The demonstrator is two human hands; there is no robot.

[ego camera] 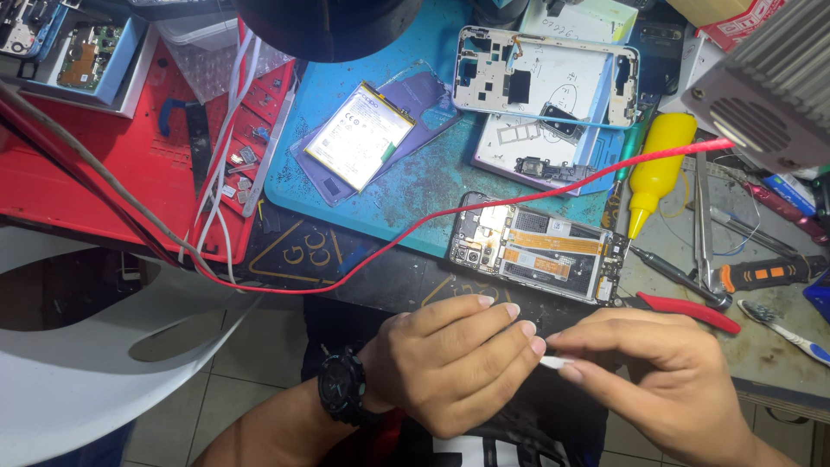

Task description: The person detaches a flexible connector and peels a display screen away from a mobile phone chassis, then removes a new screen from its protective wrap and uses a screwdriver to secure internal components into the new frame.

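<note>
1. a small white strip [553, 362] sits between the two hands, in front of the near edge of the surface, just below the opened phone; what it is exactly is too small to tell.
2. the right hand [666, 376] has its thumb and forefinger pinched together on the strip's right end, the other fingers curled under.
3. the left hand [450, 363] meets it from the other side, its fingers [510, 333] held together and stretched toward the strip, the tips touching or just beside its left end; whether they truly clamp it i cannot tell. a black wristwatch [339, 387] sits on that wrist.
4. just beyond the hands lies an opened phone [538, 248], back cover off, showing orange flex ribbons and a board, at the near edge of the surface [415, 277].
5. a red wire [363, 259] runs from the left across the surface, over the phone's upper edge and up to the right.
6. right of the phone: red-handled pliers [692, 310], a black-and-orange screwdriver [769, 275], a yellow squeeze bottle [657, 169] with its nozzle pointing down, and a toothbrush [791, 333].
7. farther back on a blue mat [415, 186] lie a flat battery [359, 136] on a purple back cover [432, 99] and a bare phone frame [545, 73].
8. to the left, a red tray [130, 164] holds small metal parts and white cables.
</note>
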